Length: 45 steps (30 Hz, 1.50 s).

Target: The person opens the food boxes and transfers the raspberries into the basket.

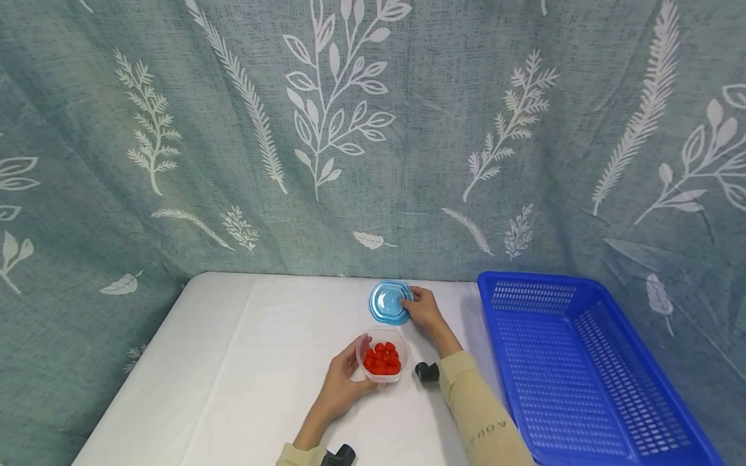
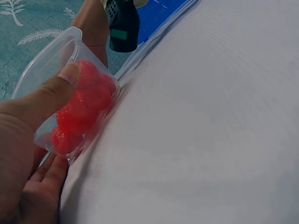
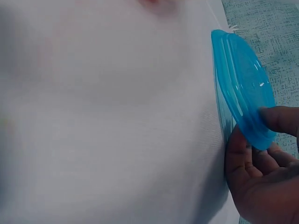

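Nearest the head camera, at the bottom centre of the frame, we see two pale sleeves reaching over a white worktop (image 1: 245,362). Our left hand (image 1: 340,382) is curled round a clear plastic tub (image 1: 383,355) filled with small red pieces (image 1: 381,359), the thumb pressed to its near wall, as the left wrist view shows close up, with the tub's base resting on the cloth. Just beyond the tub, towards the middle of the frame, our right hand (image 1: 423,310) pinches the right edge of a blue lid (image 1: 389,301), thumb over the rim and fingers beneath; in the right wrist view that edge looks tipped up off the worktop, though the angle is steep and we cannot be sure how far.

Lid and tub sit near each other but apart, the lid behind the tub and slightly to its right. A blue slatted basket (image 1: 583,362) stands along the right side of the frame, with nothing visible inside it. A green curtain (image 1: 350,129) printed with white leaves fills the upper part of the frame behind the worktop.

We judge the step in hand to be the pick-up of the lid, with the tub steadied ready for it. The next move, as we read it, calls for lifting the lid clear, carrying it back over the tub's open mouth, lining up the rims and pressing down evenly while the left hand keeps the tub from sliding.
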Each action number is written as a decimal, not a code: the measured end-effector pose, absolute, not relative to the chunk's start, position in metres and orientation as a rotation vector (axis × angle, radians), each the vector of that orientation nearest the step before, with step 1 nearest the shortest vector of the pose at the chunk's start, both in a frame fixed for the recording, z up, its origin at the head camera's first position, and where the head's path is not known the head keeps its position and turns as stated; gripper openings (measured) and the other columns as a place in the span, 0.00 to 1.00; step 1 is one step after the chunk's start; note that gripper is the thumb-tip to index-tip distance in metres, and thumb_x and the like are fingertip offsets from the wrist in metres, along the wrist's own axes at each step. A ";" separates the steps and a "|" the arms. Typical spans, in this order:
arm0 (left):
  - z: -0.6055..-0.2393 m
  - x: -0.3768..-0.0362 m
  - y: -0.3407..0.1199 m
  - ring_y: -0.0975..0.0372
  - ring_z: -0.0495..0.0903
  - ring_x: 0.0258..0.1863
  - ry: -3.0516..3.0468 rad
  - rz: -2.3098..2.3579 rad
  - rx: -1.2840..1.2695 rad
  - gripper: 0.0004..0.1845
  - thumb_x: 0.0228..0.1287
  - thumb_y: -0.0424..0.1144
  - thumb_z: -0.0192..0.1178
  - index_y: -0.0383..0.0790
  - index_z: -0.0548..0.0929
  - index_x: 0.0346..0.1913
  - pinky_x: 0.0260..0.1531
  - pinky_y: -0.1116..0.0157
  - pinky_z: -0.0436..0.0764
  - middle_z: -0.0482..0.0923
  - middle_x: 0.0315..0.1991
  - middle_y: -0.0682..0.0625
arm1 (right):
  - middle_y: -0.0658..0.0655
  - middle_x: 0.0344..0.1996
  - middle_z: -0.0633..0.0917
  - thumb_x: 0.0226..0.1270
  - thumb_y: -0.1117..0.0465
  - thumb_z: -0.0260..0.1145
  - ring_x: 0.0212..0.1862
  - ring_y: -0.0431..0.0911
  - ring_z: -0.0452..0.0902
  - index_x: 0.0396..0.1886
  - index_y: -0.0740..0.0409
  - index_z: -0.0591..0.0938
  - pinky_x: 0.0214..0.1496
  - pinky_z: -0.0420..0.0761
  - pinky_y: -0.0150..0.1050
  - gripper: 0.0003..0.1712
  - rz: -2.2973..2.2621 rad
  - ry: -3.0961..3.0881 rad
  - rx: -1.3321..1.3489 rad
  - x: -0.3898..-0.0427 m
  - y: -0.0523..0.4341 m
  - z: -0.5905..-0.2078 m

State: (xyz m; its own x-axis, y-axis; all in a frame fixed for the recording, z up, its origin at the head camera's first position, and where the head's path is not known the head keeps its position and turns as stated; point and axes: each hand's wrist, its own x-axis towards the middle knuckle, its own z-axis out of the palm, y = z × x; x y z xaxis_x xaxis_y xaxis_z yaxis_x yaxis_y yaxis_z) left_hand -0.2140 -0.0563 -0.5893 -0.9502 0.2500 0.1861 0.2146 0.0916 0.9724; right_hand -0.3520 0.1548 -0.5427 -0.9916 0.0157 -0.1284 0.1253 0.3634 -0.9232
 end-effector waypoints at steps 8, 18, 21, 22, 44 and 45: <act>-0.589 -0.214 -0.056 0.55 0.65 0.76 2.270 2.063 0.486 0.48 0.53 0.32 0.77 0.45 0.66 0.77 0.74 0.60 0.64 0.69 0.74 0.49 | 0.74 0.64 0.75 0.72 0.66 0.62 0.65 0.60 0.73 0.68 0.74 0.71 0.66 0.79 0.54 0.29 -1.526 2.583 0.173 -0.361 0.156 -0.537; -0.587 -0.213 -0.056 0.54 0.65 0.75 2.265 2.065 0.500 0.48 0.52 0.34 0.77 0.44 0.66 0.77 0.74 0.61 0.65 0.70 0.74 0.47 | 0.71 0.55 0.82 0.68 0.64 0.66 0.59 0.61 0.78 0.60 0.72 0.79 0.63 0.81 0.54 0.23 -1.418 2.747 0.194 -0.356 0.157 -0.530; -0.587 -0.212 -0.055 0.54 0.65 0.75 2.261 2.066 0.504 0.48 0.52 0.34 0.78 0.43 0.65 0.77 0.74 0.60 0.65 0.69 0.74 0.47 | 0.70 0.52 0.84 0.67 0.65 0.66 0.56 0.61 0.80 0.57 0.73 0.80 0.60 0.83 0.53 0.21 -1.401 2.798 0.200 -0.353 0.157 -0.529; -0.587 -0.212 -0.055 0.54 0.65 0.75 2.262 2.065 0.501 0.48 0.52 0.34 0.78 0.43 0.65 0.77 0.74 0.60 0.65 0.69 0.74 0.47 | 0.70 0.51 0.84 0.67 0.66 0.66 0.55 0.61 0.80 0.57 0.73 0.81 0.59 0.83 0.53 0.21 -1.403 2.806 0.199 -0.352 0.157 -0.528; -0.588 -0.213 -0.055 0.52 0.66 0.75 2.293 2.060 0.499 0.47 0.53 0.31 0.76 0.41 0.65 0.77 0.73 0.59 0.65 0.69 0.74 0.45 | 0.63 0.46 0.87 0.72 0.62 0.66 0.49 0.54 0.81 0.56 0.66 0.84 0.45 0.79 0.38 0.17 -1.638 2.819 -0.079 -0.300 0.158 -0.494; -0.587 -0.212 -0.055 0.52 0.66 0.75 2.297 2.055 0.497 0.47 0.53 0.31 0.76 0.41 0.65 0.77 0.73 0.59 0.65 0.69 0.74 0.46 | 0.63 0.46 0.87 0.72 0.62 0.65 0.50 0.53 0.80 0.56 0.65 0.84 0.45 0.78 0.37 0.17 -1.654 2.810 -0.098 -0.297 0.159 -0.492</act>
